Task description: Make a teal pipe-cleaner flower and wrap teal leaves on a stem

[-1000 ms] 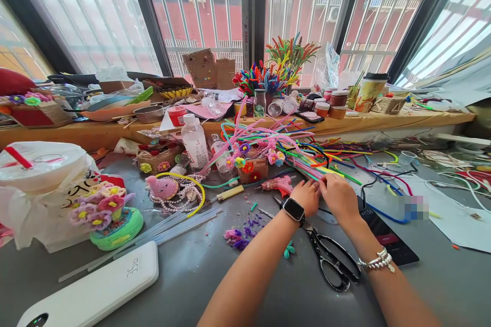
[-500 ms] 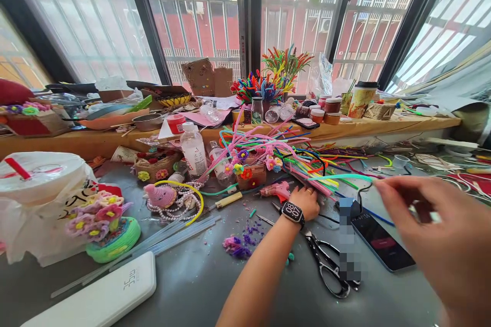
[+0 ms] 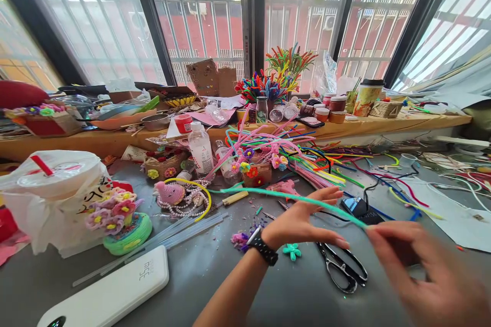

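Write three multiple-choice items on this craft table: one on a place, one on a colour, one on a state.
1. Where do the scissors lie?
A. on the window ledge
B. on the table below the left hand
C. in the basket

2. What colour is the pipe cleaner pinched by the right hand?
A. turquoise
B. red
C. black

3. How is the left hand?
A. fisted
B. open, fingers spread
C. gripping the scissors

Answers: 1 B, they lie flat on the grey table. 2 A, a turquoise strand runs from the fingertips. 3 B, its fingers are extended.
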Tool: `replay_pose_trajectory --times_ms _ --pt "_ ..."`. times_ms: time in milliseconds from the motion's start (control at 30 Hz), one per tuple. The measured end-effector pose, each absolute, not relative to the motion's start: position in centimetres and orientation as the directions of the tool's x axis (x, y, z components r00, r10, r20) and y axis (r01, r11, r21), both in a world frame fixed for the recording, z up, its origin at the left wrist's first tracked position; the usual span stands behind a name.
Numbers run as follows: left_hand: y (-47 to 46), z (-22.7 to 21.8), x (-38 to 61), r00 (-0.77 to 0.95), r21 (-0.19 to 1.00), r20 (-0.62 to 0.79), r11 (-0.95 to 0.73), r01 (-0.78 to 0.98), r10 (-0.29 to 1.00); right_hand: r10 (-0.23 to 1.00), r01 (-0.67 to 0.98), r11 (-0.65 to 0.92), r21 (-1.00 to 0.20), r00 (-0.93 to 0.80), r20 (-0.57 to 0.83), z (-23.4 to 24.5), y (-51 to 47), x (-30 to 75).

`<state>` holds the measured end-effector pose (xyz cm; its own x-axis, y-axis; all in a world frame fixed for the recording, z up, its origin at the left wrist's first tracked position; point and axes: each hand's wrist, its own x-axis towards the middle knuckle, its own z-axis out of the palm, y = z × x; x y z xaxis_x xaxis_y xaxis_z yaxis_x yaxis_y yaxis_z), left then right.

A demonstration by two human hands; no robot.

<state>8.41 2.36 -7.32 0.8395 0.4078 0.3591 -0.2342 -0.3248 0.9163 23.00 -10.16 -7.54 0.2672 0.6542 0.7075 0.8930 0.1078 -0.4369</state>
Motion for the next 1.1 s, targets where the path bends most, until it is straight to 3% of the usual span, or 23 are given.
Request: replay_pose_trajectory --times_ms 67,133,233,300,433,567,900,1100 --pt "1.6 -6.6 7.2 0.770 0.917 0.385 -0.117 -0.381 0.508 0.729 0.888 0.195 -0.417 0.154 0.667 -5.8 -9.1 21.1" --pt "1.6 -6.5 6.8 0.654 0.908 0.324 -0.030 -0.418 0.684 0.796 0.876 0.215 -0.432 0.099 0.597 -7.0 -8.3 21.0" --pt "2.3 -7.1 7.2 0.522 0.906 0.240 0.004 -0.423 0.818 0.830 0.891 0.115 -0.440 0.157 0.535 -9.6 -5.8 23.7" --pt "3.0 -7.6 7.8 0.496 0.921 0.197 0.014 -0.390 0.846 0.807 0.931 0.039 -0.364 0.185 0.560 -10.5 -3.3 26.2" --pt "4.1 -8.5 9.5 0.543 0.978 0.105 0.012 -0.207 0.833 0.837 0.970 -0.196 -0.140 0.240 0.492 -11.2 1.0 29.6" --pt "5.1 -8.7 11.9 0.602 1.000 0.007 0.002 -0.014 0.799 0.888 0.961 -0.277 -0.001 0.257 0.382 -11.7 2.6 30.1" --pt "8.7 -11.1 17.9 0.635 0.976 0.083 -0.193 0.106 0.768 0.931 0.963 -0.239 0.123 0.191 0.311 -12.1 3.4 29.6" --pt "9.7 -12.5 19.3 0.653 0.967 0.092 -0.223 0.120 0.751 0.942 0.976 -0.188 0.111 0.146 0.303 -12.0 3.3 29.8"
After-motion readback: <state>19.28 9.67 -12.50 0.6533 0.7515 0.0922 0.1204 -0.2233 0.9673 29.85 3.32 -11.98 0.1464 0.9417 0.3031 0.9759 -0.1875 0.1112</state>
